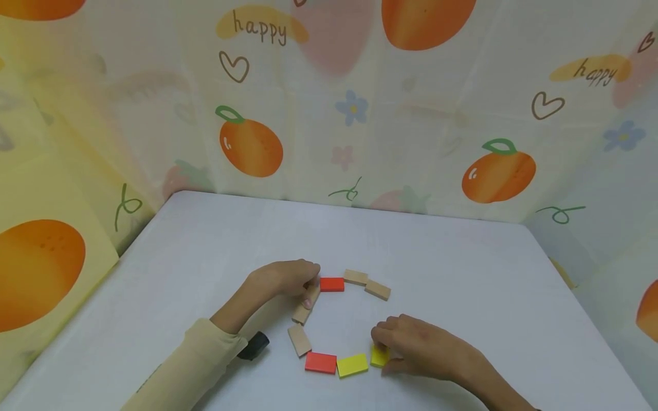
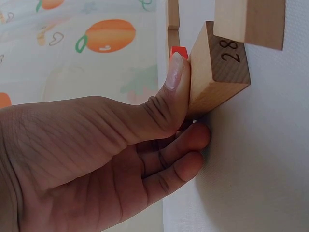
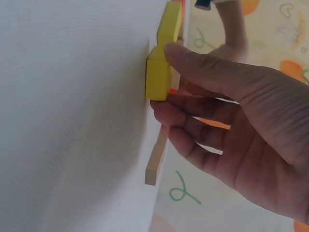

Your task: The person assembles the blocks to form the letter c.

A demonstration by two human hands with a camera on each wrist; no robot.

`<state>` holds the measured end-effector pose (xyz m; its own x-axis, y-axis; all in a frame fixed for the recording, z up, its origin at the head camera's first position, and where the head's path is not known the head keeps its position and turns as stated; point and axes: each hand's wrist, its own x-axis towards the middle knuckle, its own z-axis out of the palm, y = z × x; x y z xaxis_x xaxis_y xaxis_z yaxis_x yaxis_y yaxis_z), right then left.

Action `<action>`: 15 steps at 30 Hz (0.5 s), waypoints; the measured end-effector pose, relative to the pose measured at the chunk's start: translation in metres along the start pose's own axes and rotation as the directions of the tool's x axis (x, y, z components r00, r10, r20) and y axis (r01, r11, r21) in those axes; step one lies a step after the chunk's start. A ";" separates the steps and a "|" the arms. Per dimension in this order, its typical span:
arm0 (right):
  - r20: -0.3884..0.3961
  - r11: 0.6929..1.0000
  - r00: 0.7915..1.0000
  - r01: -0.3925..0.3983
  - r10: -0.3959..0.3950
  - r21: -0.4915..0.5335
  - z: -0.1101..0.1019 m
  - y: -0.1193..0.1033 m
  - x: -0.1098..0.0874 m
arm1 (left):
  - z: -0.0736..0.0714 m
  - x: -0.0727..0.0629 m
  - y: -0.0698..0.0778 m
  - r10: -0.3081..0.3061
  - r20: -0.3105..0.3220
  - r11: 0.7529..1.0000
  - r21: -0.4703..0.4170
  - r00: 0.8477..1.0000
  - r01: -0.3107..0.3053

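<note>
Small flat blocks lie end to end in an open ring on the white table. At the ring's left side my left hand (image 1: 280, 278) pinches a plain wooden block (image 1: 300, 314), thumb on its upper face; in the left wrist view this block's end (image 2: 231, 58) bears the number 28. My right hand (image 1: 426, 348) holds a yellow block (image 1: 379, 357) at the near right end of the ring, between thumb and fingers. Beside it lies another yellow block (image 1: 352, 365), then a red block (image 1: 321, 363) and a plain wooden block (image 1: 300, 341).
Along the far side are a red block (image 1: 332, 284) and two plain wooden blocks (image 1: 356, 277) (image 1: 377, 290). A gap separates these from the held yellow block. A black object (image 1: 254, 346) shows by the left wrist. Behind the table (image 1: 462, 257) hangs a fruit-printed cloth (image 1: 319, 125).
</note>
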<state>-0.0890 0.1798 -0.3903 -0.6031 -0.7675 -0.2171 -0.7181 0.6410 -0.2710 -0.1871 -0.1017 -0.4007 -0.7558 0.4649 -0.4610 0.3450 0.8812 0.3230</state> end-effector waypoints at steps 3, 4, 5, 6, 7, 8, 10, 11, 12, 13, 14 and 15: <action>-0.007 1.000 1.000 0.008 -0.008 -0.008 0.001 -0.001 0.000 | 0.000 -0.001 0.000 0.000 -0.001 1.000 0.000 1.000 0.000; -0.007 1.000 1.000 0.007 -0.007 -0.010 0.001 -0.002 0.001 | 0.001 -0.001 0.000 0.000 -0.002 1.000 -0.002 1.000 0.000; -0.006 1.000 1.000 0.006 -0.006 -0.014 0.001 -0.002 0.001 | 0.001 -0.001 0.000 0.000 -0.002 1.000 -0.001 1.000 0.000; -0.004 1.000 1.000 0.003 -0.003 -0.018 0.001 -0.003 0.002 | 0.001 -0.001 0.000 0.000 -0.003 1.000 -0.002 1.000 0.000; -0.002 1.000 1.000 0.000 0.000 -0.020 0.002 -0.003 0.002 | 0.001 -0.002 0.000 0.000 -0.003 1.000 -0.004 1.000 0.000; 0.000 1.000 1.000 -0.003 0.003 -0.023 0.002 -0.003 0.003 | 0.001 -0.001 0.000 -0.001 -0.003 1.000 -0.006 1.000 0.001; 0.000 1.000 1.000 -0.006 0.006 -0.027 0.003 -0.004 0.004 | 0.000 -0.001 0.000 -0.004 -0.001 1.000 -0.010 1.000 0.004; -0.002 1.000 1.000 -0.005 0.005 -0.027 0.003 -0.004 0.004 | 0.000 -0.001 0.000 -0.005 0.001 1.000 -0.010 1.000 0.005; -0.003 1.000 1.000 -0.004 0.004 -0.025 0.003 -0.004 0.004 | 0.000 0.000 0.000 -0.005 0.002 1.000 -0.010 1.000 0.005; -0.004 1.000 1.000 -0.003 0.003 -0.021 0.003 -0.003 0.004 | 0.000 0.000 0.000 -0.006 0.003 1.000 -0.008 1.000 0.006; -0.004 1.000 1.000 -0.003 0.002 -0.018 0.003 -0.003 0.004 | 0.000 0.000 0.000 -0.005 0.005 1.000 -0.007 1.000 0.005; -0.004 1.000 1.000 -0.001 0.001 -0.015 0.003 -0.003 0.004 | 0.000 0.000 0.000 -0.004 0.006 1.000 -0.006 1.000 0.004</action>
<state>-0.0882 0.1744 -0.3937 -0.6054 -0.7666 -0.2142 -0.7223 0.6422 -0.2566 -0.1875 -0.1012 -0.4005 -0.7538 0.4623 -0.4670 0.3390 0.8824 0.3262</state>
